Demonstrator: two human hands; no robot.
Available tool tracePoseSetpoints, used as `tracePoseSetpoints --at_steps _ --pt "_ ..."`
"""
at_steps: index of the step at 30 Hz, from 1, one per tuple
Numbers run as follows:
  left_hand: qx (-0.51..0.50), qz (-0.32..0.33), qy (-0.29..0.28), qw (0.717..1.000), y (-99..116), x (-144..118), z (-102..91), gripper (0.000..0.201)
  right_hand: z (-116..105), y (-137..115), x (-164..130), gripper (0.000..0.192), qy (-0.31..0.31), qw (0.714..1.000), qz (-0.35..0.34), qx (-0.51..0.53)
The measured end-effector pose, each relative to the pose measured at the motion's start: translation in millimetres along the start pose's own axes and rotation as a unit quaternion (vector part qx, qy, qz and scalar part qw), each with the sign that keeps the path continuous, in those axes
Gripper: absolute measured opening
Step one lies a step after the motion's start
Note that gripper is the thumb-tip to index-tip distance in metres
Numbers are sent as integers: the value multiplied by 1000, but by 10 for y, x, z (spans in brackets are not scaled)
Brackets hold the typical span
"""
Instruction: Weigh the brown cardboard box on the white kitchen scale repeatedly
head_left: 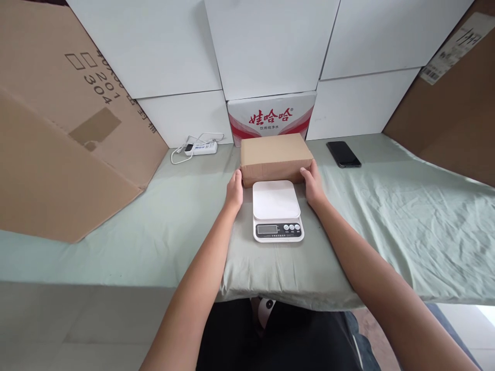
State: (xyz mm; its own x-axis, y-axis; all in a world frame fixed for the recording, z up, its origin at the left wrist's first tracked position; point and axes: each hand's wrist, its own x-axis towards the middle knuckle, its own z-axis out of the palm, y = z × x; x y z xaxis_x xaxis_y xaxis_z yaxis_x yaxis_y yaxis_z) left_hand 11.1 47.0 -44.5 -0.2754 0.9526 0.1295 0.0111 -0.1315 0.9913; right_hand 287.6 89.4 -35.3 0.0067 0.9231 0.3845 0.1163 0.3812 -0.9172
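Observation:
A small brown cardboard box (275, 156) lies on the green cloth just behind a white kitchen scale (277, 208). My left hand (234, 189) presses against the box's left end and my right hand (312, 184) against its right end, so both hands clasp it from the sides. The box rests on the cloth, not on the scale. The scale's platform is bare and its display and buttons face me.
A black phone (343, 153) lies to the right of the box. A white power strip with cable (200, 147) lies at the back left. A red-and-white printed carton (271, 117) stands behind the box. Large brown cardboard sheets (58, 129) lean at both sides.

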Motion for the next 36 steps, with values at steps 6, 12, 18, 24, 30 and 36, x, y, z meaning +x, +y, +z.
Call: tracePoseSetpoints --at_steps 6,12,18,24,30,36 --pt "6 73 10 997 239 26 39 83 58 -290 13 99 -10 999 -40 29" --pt "13 116 -14 993 589 -623 -154 82 -177 -749 -492 97 -5 994 -111 -21" --pt "54 77 -36 995 453 -1293 -344 84 -273 -552 -1116 98 0 994 -87 -68" --pt "72 79 -33 994 427 -1339 -312 88 -228 -432 -1144 95 9 995 -73 -61" --pt "75 87 -38 993 425 -1342 -300 87 -227 -475 -1121 98 12 996 -63 -64" --pt "73 97 -36 992 433 -1324 -286 87 -214 -465 -1105 99 2 995 -71 -65"
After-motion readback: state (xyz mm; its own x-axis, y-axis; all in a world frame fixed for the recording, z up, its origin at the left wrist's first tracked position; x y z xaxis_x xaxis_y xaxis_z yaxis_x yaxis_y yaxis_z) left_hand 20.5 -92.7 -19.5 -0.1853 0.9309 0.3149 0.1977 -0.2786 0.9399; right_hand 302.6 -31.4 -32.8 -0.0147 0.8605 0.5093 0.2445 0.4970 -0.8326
